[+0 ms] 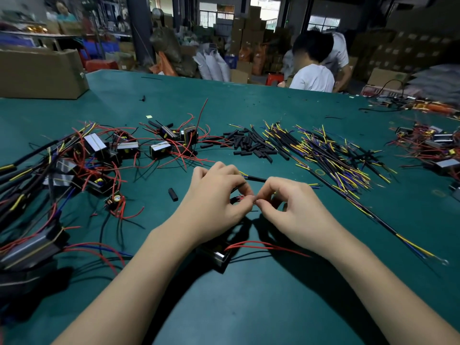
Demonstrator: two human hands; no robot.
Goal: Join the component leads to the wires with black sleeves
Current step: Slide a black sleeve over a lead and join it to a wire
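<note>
Left hand [214, 195] and right hand [291, 202] each pinch thin red leads [242, 198] in fingertip grip

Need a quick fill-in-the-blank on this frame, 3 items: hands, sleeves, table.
1. Both hands pinch thin wire ends, and the loose leads below them are ____ in colour.
2. The single black sleeve lies to the ____ of the left hand.
3. The table surface is ____.

Missing words: red; left; green
</note>
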